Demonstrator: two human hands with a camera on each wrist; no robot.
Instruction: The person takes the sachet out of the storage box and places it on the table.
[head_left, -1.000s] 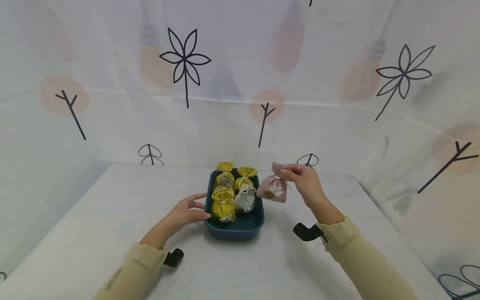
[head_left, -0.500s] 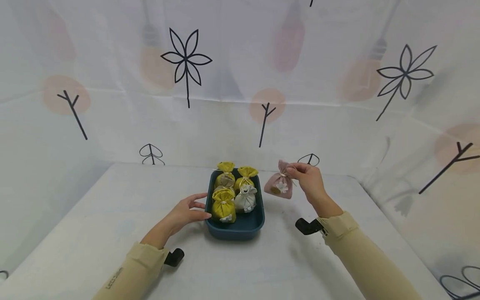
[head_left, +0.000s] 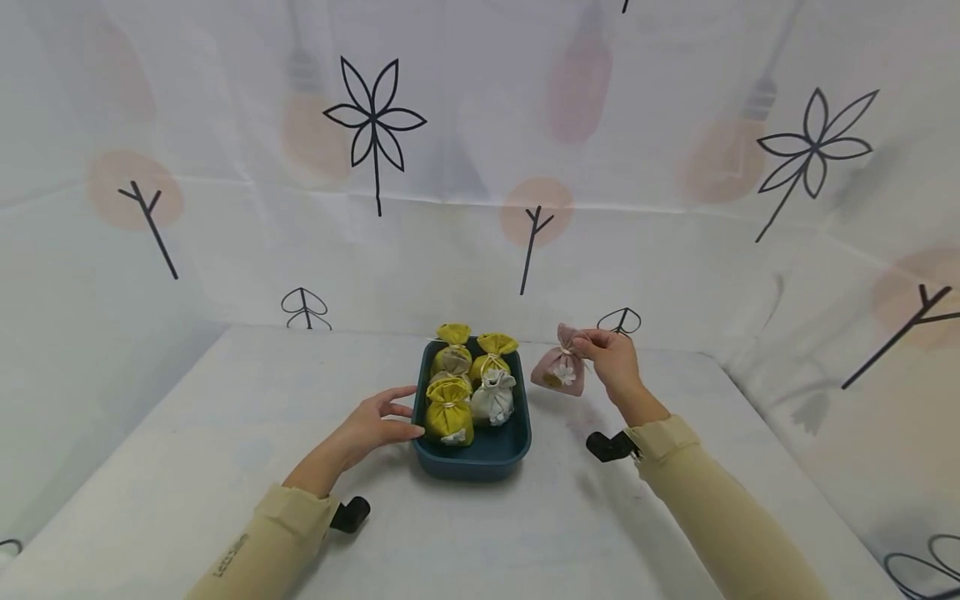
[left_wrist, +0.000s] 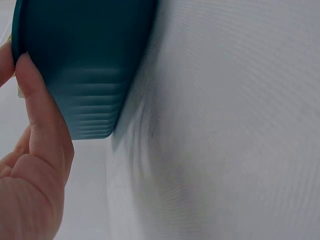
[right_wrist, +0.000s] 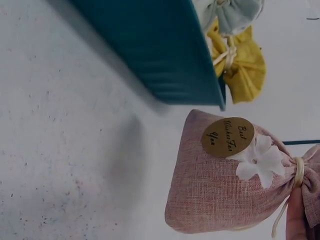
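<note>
A dark teal plastic bin [head_left: 472, 468] stands on the table with several small drawstring pouches inside. Yellow pouches [head_left: 449, 417] fill its left side and back right, with a beige pouch [head_left: 453, 362] among them and a white pouch [head_left: 493, 398] at the right. My left hand [head_left: 377, 423] holds the bin's left rim, with digits on either side of it in the left wrist view. To the right of the bin, my right hand [head_left: 613, 360] pinches the tied neck of a pink pouch [right_wrist: 215, 185], which hangs above the table. It bears a white flower and an oval brown label.
The white-covered table [head_left: 247, 467] extends around the bin. A white printed cloth [head_left: 450, 250] hangs behind and beside it. Dark wrist mounts [head_left: 609, 447] jut from both sleeves. The bin's front right inside shows bare floor.
The pink pouch has moved a little right, away from the bin's rim, in my right hand. Over the last half second it has hardly moved. The left hand stays on the bin.
</note>
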